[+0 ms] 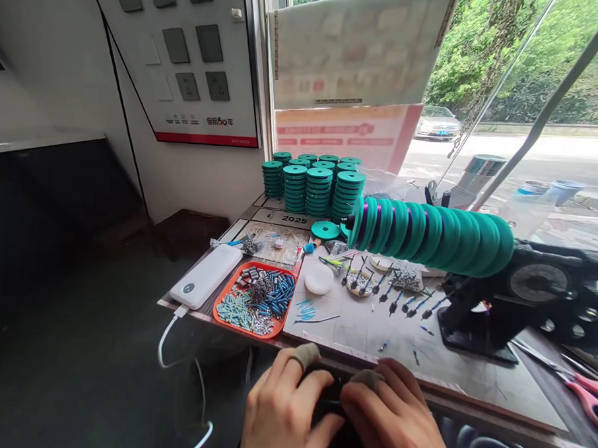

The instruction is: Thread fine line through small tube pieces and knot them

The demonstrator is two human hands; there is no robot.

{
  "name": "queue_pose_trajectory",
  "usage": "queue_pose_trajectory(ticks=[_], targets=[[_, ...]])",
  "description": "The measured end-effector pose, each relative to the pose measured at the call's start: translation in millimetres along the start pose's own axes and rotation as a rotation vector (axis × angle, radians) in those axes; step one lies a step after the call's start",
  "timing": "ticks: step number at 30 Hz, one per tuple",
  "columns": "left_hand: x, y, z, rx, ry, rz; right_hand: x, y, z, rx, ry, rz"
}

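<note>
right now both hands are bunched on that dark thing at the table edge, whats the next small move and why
Probably lift the dark object up onto the bare table top. The left hand and right hand cover most of it below the table edge, so what it is cannot be told. The orange tray and the row of green spools sit further in.

The white calendar sheet lying on the worktable under the stacked green plastic spools carries the bold black number "2025". The white wall display board of grey switches and sockets shows "50" within a small logo above its red bottom stripe.
</note>
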State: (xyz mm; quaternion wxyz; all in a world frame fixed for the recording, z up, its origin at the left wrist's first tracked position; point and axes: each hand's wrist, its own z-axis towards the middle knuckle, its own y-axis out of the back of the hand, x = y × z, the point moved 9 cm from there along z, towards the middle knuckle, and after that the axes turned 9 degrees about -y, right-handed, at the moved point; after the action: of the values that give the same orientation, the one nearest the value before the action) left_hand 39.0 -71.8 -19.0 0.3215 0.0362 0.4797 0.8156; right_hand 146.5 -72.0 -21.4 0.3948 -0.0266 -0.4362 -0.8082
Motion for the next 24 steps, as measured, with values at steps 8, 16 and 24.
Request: queue_pose_trajectory(ticks=[8,16,24], targets=[[3,-1.3,-3,0.058,0.02,-0.111,4,-1,-2,0.028,0.051,-0.015],[11,-9.9,-12,-0.051,0.088,-0.175,3,-5,0,0.06,0.05,0.034],[33,-6.9,-25,0.039,0.175,-0.22,5,-6,12,0.056,0.056,0.114]])
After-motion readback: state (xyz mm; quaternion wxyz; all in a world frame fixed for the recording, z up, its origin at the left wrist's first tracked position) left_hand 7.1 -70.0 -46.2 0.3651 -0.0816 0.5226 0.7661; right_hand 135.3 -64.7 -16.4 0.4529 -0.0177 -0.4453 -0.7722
